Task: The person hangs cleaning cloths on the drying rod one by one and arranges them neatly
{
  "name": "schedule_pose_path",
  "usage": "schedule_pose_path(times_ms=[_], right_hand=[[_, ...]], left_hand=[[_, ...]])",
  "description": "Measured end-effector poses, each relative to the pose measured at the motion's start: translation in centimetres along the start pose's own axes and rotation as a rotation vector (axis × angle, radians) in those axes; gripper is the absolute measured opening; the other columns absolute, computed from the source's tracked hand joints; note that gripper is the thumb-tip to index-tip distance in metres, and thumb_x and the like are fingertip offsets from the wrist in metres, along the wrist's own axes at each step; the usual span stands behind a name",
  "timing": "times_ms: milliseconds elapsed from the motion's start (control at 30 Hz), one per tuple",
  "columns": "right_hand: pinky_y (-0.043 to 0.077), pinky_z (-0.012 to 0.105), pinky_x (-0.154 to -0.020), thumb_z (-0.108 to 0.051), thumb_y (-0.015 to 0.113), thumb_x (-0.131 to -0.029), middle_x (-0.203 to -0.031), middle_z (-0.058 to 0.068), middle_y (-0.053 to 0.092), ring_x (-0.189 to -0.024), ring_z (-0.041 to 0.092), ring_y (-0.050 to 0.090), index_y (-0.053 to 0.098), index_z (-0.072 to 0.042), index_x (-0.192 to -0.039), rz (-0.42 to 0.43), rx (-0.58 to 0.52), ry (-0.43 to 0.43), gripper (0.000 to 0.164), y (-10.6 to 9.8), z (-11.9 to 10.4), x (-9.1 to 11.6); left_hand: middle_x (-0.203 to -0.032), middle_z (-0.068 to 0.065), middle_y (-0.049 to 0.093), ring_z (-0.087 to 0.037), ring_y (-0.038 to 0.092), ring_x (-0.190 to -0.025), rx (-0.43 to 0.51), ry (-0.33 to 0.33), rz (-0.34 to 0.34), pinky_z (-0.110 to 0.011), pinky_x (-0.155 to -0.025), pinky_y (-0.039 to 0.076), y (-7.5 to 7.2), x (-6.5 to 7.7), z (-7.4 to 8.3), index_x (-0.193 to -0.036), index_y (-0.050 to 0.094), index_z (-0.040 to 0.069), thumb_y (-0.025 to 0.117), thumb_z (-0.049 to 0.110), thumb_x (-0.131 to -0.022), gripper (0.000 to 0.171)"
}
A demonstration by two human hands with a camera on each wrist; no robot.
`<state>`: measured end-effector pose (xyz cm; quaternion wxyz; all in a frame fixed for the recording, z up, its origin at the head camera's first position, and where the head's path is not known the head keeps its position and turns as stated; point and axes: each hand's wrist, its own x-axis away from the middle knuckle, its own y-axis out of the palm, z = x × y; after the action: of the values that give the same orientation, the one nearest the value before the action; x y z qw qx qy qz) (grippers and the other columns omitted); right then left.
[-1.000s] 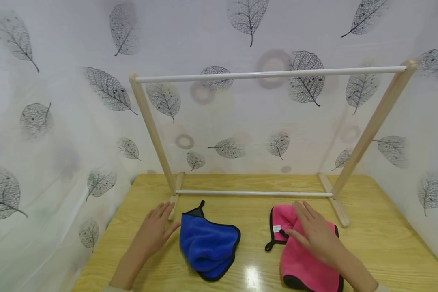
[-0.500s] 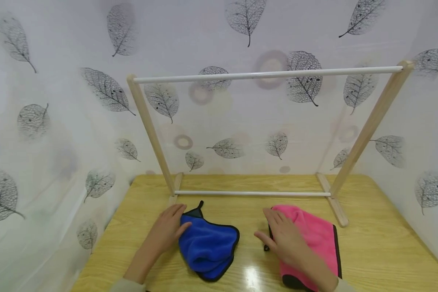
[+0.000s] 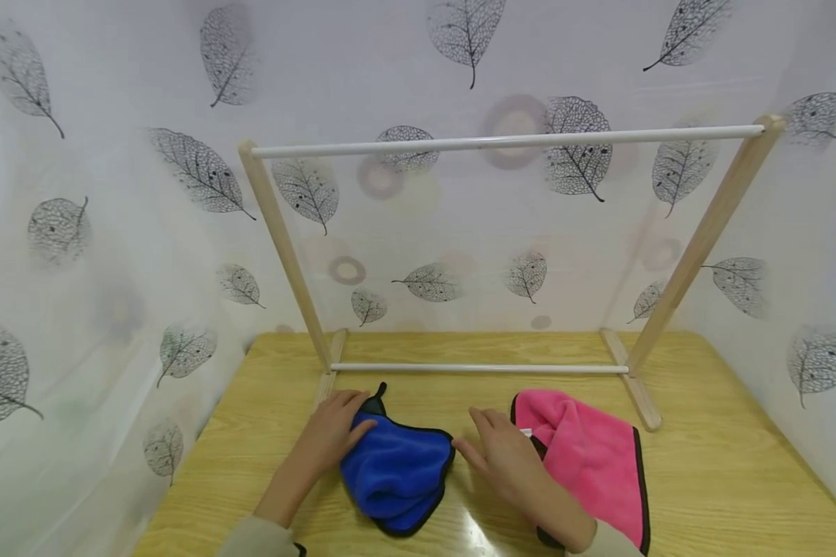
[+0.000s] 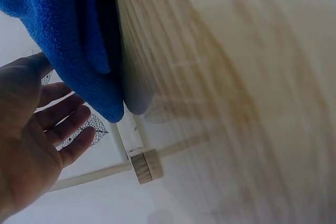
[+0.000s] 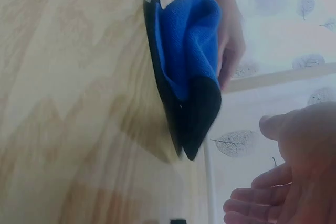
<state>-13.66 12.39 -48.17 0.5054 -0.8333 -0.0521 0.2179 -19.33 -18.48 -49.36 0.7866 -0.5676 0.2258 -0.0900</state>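
A crumpled blue cloth (image 3: 397, 464) with black edging and a small black loop lies on the left half of the wooden table. My left hand (image 3: 330, 433) is at its upper left edge, fingers loosely extended; whether they touch the cloth I cannot tell. The left wrist view has the blue cloth (image 4: 68, 40) beside the relaxed left hand (image 4: 42, 129). Between the two cloths hovers my right hand (image 3: 505, 456), fingers spread and holding nothing. Its sleeve and forearm cover part of a folded pink cloth (image 3: 592, 449). From the right wrist view, the right hand (image 5: 283, 182) is apart from the blue cloth (image 5: 189, 45).
Behind the cloths stands a wooden rack with a white top bar (image 3: 501, 142) and a white lower bar (image 3: 474, 368). Its posts rest on wooden feet, the right foot (image 3: 637, 394) pointing toward me. A leaf-patterned sheet (image 3: 460, 232) hangs behind and at both sides.
My right hand has moved left off the pink cloth toward the blue one. My left hand has shifted right to the blue cloth's edge. The pink cloth's upper left part now lies differently folded.
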Motion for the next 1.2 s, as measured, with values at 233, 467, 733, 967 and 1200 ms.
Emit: schedule_pose_path(times_ms=[233, 467, 733, 967, 1200], right_hand=[[0.055, 0.051, -0.087, -0.035, 0.068, -0.100, -0.109, 0.020, 0.068, -0.100, 0.036, 0.067, 0.066, 0.012, -0.124, -0.022, -0.084, 0.043, 0.052, 1.1, -0.9, -0.6], [0.054, 0.042, -0.068, -0.036, 0.070, -0.099, -0.092, 0.011, 0.063, -0.079, 0.024, 0.060, 0.069, 0.009, -0.114, -0.091, -0.123, 0.084, 0.047, 2.3, -1.5, -1.1], [0.038, 0.029, -0.053, -0.035, 0.072, -0.098, -0.079, 0.003, 0.051, -0.063, 0.014, 0.045, 0.067, -0.002, -0.093, -0.128, -0.140, 0.113, 0.034, 3.0, -1.6, -1.1], [0.045, 0.034, -0.056, -0.032, 0.079, -0.091, -0.081, 0.004, 0.051, -0.065, 0.016, 0.051, 0.071, 0.002, -0.099, -0.111, -0.101, 0.122, 0.035, 3.8, -1.6, -1.2], [0.051, 0.039, -0.059, -0.023, 0.085, -0.084, -0.085, 0.006, 0.054, -0.069, 0.022, 0.059, 0.072, 0.001, -0.101, -0.075, -0.057, 0.142, 0.032, 4.7, -1.5, -1.4]], left_hand=[[-0.125, -0.017, 0.066, -0.037, 0.059, -0.119, 0.033, 0.003, -0.021, -0.052, -0.102, 0.048, 0.5, -0.5, 0.1, -0.133, 0.066, -0.003, 0.076, 0.027, -0.096, 0.049], [-0.124, -0.018, 0.067, -0.038, 0.059, -0.119, 0.058, -0.003, -0.074, -0.056, -0.101, 0.047, 0.5, -0.9, 0.4, -0.128, 0.069, -0.002, 0.076, 0.026, -0.096, 0.044], [-0.127, -0.019, 0.065, -0.039, 0.058, -0.122, 0.076, -0.022, -0.114, -0.057, -0.102, 0.046, 0.7, -1.2, 0.5, -0.129, 0.068, -0.004, 0.076, 0.025, -0.096, 0.044], [-0.127, -0.020, 0.065, -0.040, 0.057, -0.122, 0.078, -0.053, -0.155, -0.057, -0.102, 0.046, 1.0, -1.2, 0.3, -0.128, 0.068, -0.004, 0.076, 0.025, -0.096, 0.045], [-0.122, -0.018, 0.066, -0.039, 0.059, -0.117, 0.065, -0.042, -0.153, -0.056, -0.097, 0.048, 1.0, -1.3, 0.4, -0.123, 0.071, -0.003, 0.078, 0.025, -0.094, 0.041]])
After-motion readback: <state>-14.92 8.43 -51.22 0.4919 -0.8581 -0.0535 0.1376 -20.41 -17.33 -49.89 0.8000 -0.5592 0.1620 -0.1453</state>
